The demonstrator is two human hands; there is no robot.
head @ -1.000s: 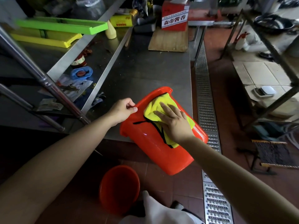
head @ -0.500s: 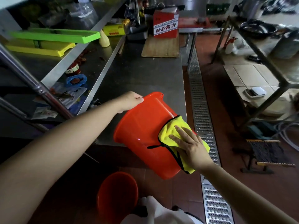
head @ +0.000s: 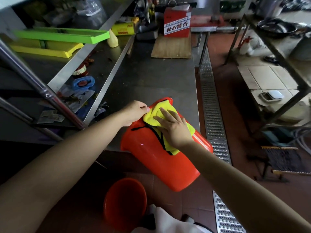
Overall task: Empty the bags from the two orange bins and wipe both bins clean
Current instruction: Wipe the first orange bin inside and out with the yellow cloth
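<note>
An orange bin [head: 159,158] lies tilted on its side, its rim on the front edge of the steel table [head: 151,78] and its base hanging out toward me. My left hand [head: 134,111] grips the bin's rim. My right hand [head: 173,127] presses flat, fingers spread, on a yellow cloth with black trim [head: 158,113] against the bin's outer wall near the rim. A second orange bin [head: 125,201] stands upright on the floor below, open side up; its inside is too dark to see.
A wooden board [head: 171,46] and a red box [head: 176,22] sit at the table's far end. Shelves on the left hold green and yellow trays [head: 58,36], a jar and packets. A metal floor drain grate [head: 212,105] runs along the table's right side.
My right hand slid the yellow cloth back up the bin's wall, from its lower side toward the rim. My left hand kept its grip on the rim.
</note>
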